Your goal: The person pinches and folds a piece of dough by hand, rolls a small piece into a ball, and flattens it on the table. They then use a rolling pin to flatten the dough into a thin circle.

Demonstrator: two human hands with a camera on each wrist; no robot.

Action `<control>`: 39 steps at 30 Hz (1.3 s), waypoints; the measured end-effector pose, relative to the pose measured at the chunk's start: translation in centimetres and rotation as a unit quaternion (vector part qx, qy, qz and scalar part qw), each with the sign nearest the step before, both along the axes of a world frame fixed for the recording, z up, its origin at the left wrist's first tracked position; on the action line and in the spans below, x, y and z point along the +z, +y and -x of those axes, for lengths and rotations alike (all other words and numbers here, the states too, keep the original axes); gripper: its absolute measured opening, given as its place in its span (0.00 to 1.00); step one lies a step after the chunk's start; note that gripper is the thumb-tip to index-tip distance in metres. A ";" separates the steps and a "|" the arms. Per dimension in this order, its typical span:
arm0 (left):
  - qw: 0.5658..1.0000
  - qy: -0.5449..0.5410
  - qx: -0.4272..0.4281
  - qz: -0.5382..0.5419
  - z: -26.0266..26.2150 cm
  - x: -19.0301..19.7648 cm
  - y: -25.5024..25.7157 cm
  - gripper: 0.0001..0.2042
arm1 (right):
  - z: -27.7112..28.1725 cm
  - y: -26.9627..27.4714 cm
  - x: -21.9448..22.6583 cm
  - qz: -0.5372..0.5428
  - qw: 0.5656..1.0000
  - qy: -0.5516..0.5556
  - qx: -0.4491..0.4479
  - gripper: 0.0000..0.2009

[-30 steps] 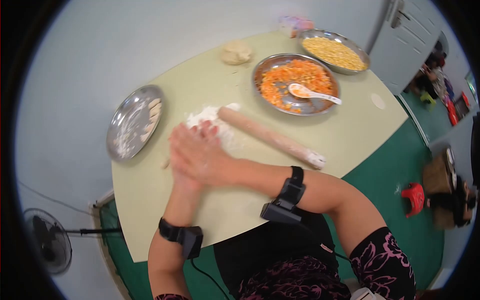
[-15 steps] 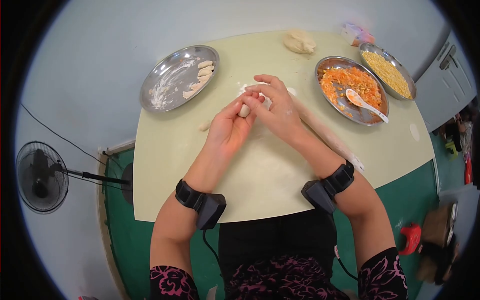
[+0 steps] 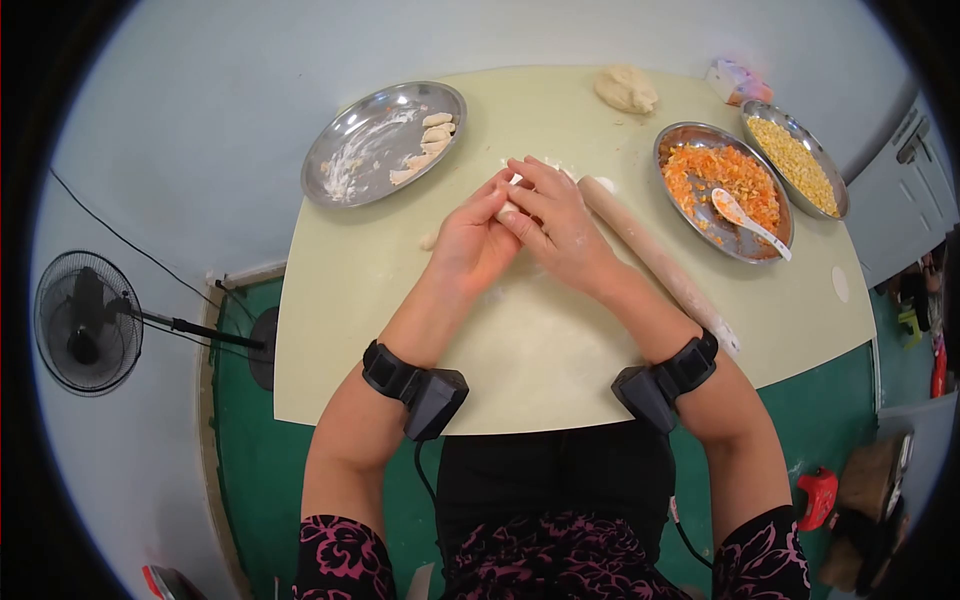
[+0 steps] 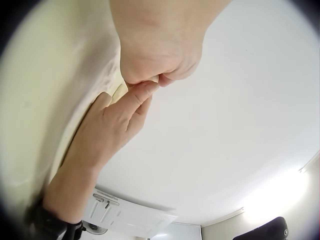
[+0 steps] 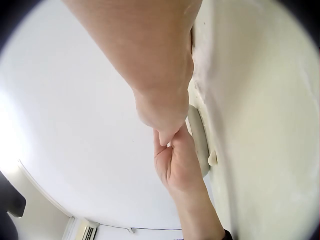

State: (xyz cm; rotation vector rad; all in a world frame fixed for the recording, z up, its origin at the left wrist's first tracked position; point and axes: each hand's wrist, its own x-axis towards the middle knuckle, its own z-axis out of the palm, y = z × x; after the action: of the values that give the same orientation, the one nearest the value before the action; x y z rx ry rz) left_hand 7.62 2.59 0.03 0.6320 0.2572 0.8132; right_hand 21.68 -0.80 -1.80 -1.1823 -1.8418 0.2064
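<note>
Small, pale, rounded dough piece (image 3: 509, 211) is between both hands, above the cream-coloured tabletop (image 3: 540, 370), near centre of head view. Step looks like hand-shaping: best to keep finger pressure light and even, turning the piece so no side flattens or cracks.

Grip: left hand (image 3: 475, 235) nearly closed, fingers curled about the dough; right hand (image 3: 562, 228) pinches it with bent fingers and thumb, little gap. Exact fingertip contact mostly hidden, wrist views included.

From the hands: floured wooden rolling pin (image 3: 660, 262) at 4 o'clock, oval silver metal tray (image 3: 325, 168) at 10.
</note>
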 end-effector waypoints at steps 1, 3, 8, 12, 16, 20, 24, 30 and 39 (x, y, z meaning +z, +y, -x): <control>1.000 -0.002 0.001 -0.003 -0.2 0.3 -0.3 0.17 | -0.2 0.5 -0.5 0.009 1.000 0.005 0.015 0.16; 1.000 -0.012 -0.016 -0.011 -0.3 0.4 -0.4 0.18 | -0.4 0.3 -0.3 0.063 0.995 0.070 0.044 0.16; 0.913 0.289 0.178 -0.226 2.6 2.3 2.1 0.19 | -1.0 0.3 1.0 0.106 0.979 0.171 0.032 0.14; 0.480 0.661 0.242 -0.524 8.4 3.4 4.7 0.17 | -2.0 0.8 1.2 0.184 0.944 0.272 -0.040 0.19; 0.479 0.751 0.047 -0.452 7.7 3.1 3.8 0.15 | -1.6 0.5 1.4 0.249 0.935 0.251 -0.007 0.18; 0.486 0.728 0.008 -0.483 7.1 3.2 3.4 0.12 | -1.0 0.1 1.6 0.339 0.906 0.249 0.045 0.16; 0.518 0.711 -0.009 -0.476 7.1 3.1 3.9 0.09 | -0.2 -0.5 1.3 0.438 0.879 0.160 0.098 0.16; 0.793 0.504 0.063 -0.337 7.2 5.1 4.0 0.07 | 2.2 -1.1 -1.0 0.283 0.886 0.325 0.173 0.22; 0.976 0.210 -0.017 -0.052 0.2 1.6 -0.3 0.16 | 1.8 -0.9 0.3 -0.101 0.992 0.017 -0.070 0.22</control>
State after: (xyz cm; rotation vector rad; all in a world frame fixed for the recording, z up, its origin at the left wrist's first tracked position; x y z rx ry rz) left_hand 7.42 2.27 1.67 0.9046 0.5885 0.6580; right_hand 19.86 -1.66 -1.51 -1.1526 -1.6993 -0.0393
